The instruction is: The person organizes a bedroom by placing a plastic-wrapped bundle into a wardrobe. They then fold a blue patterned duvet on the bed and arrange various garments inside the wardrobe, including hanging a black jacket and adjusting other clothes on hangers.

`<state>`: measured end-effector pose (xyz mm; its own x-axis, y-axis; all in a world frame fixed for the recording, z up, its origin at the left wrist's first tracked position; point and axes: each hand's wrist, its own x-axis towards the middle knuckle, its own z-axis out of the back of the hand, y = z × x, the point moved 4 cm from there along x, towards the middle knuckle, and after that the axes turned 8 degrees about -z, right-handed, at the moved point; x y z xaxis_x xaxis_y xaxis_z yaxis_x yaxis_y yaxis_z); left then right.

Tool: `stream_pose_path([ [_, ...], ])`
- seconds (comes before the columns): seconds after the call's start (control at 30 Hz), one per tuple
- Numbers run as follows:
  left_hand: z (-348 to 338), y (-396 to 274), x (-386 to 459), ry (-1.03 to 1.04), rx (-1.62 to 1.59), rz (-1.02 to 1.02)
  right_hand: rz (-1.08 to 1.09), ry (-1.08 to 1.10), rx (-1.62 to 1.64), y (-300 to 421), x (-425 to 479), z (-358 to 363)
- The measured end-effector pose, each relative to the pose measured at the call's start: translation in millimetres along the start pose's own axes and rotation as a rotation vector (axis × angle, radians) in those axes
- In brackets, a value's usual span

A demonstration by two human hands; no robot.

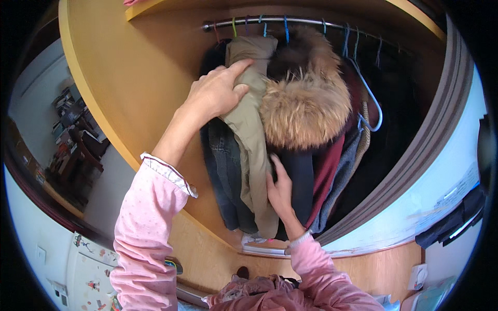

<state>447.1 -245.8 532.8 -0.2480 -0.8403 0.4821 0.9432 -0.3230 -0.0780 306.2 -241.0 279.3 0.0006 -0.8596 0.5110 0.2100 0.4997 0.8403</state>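
Note:
My left hand (218, 93) lies on the upper part of a khaki garment, likely trousers (249, 132), its thumb and forefinger apart. Its other fingers are mostly out of sight. Lower down, my right hand (281, 190) is at the right edge of the same garment, fingers apart, beside a dark garment (297, 182). A coat hood or collar with brown fur trim (305, 112) hangs just right of the khaki cloth. Dark jeans (225, 155) hang on the left, and a maroon garment (327, 175) and a grey knit (340, 179) on the right.
A metal rail (307, 21) carries several coloured hangers. One light blue hanger (371, 93) sticks out at the right. The yellow wooden wardrobe side (132, 77) bounds the left, and a sliding door edge (424, 144) the right. A bottom track (264, 250) crosses the front.

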Motion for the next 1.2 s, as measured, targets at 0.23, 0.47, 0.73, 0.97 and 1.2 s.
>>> stream_pose_path([
  [0.23, -1.6, -27.7, -8.2, -0.400, 0.483, -0.369, 0.123, -0.385, -0.297, 22.8, -41.9, 88.6],
  [0.47, -0.6, -14.1, -13.5, -0.463, 0.440, -0.413, -0.159, 0.027, -0.050, -44.1, -32.3, 51.8],
  [0.73, -6.5, -9.0, -22.9, -0.373, 0.582, -0.376, -0.341, 0.180, 0.095, -35.4, -40.4, -15.7],
  [0.97, -6.2, -35.1, -44.5, -0.392, 0.610, -0.390, -0.324, 0.111, -0.049, -26.9, -33.2, -56.4],
  [1.2, -74.2, -81.9, -96.7, -0.243, 0.246, -1.026, -0.313, 0.117, -0.116, -29.7, -27.8, -69.5],
])
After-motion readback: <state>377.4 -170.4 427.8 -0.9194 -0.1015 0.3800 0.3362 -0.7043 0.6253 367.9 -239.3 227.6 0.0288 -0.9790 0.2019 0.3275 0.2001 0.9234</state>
